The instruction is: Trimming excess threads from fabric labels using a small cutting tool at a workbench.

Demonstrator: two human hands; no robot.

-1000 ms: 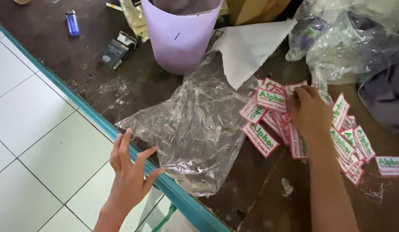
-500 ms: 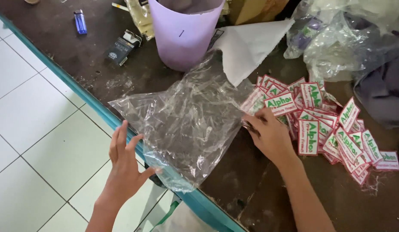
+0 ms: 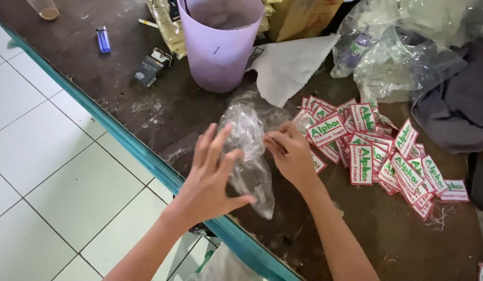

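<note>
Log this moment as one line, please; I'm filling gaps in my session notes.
left hand: open, on clear plastic bag | right hand: pinching bag edge | pile of rectangular patches: right of bag | lilac bucket: behind

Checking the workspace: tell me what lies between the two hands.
Head view: a crumpled clear plastic bag lies between the left hand and right hand.

A dark, scuffed table (image 3: 122,99) with a teal edge is running diagonally across the frame. White floor tiles (image 3: 54,171) are filling the lower left, catching soft daylight.
</note>
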